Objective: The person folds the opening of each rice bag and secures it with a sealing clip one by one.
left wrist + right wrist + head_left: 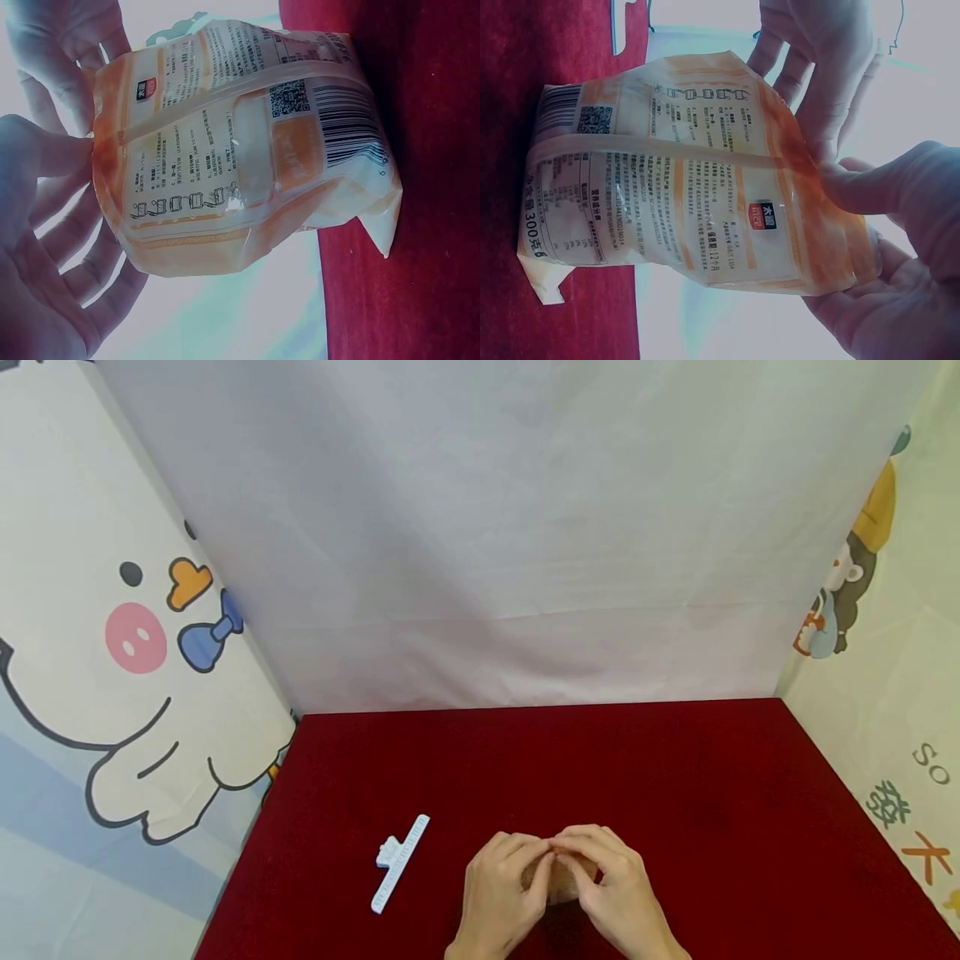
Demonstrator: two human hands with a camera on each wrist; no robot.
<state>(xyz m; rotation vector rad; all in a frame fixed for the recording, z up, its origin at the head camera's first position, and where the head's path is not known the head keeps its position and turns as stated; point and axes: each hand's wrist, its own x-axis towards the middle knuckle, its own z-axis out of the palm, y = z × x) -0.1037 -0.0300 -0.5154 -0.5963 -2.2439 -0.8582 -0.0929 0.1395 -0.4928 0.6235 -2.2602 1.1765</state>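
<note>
A plastic food packet (564, 887), orange and cream with printed text, stands upright on the red tabletop in front of me. My left hand (498, 881) pinches its top edge between thumb and fingers. Close beside it, my right hand (618, 881) pinches the same edge, the fingertips of both hands meeting at the middle. In the left wrist view the packet (225, 142) shows a lengthwise seam, a barcode and a QR code. The right wrist view has the orange top of the packet (810, 225) between thumb and fingers.
A pale blue clip with a long straight bar (401, 864) lies on the red tabletop (645, 768), left of the hands. White cloth (525, 527) hangs behind the table. Printed cartoon panels (67, 568) stand at both sides.
</note>
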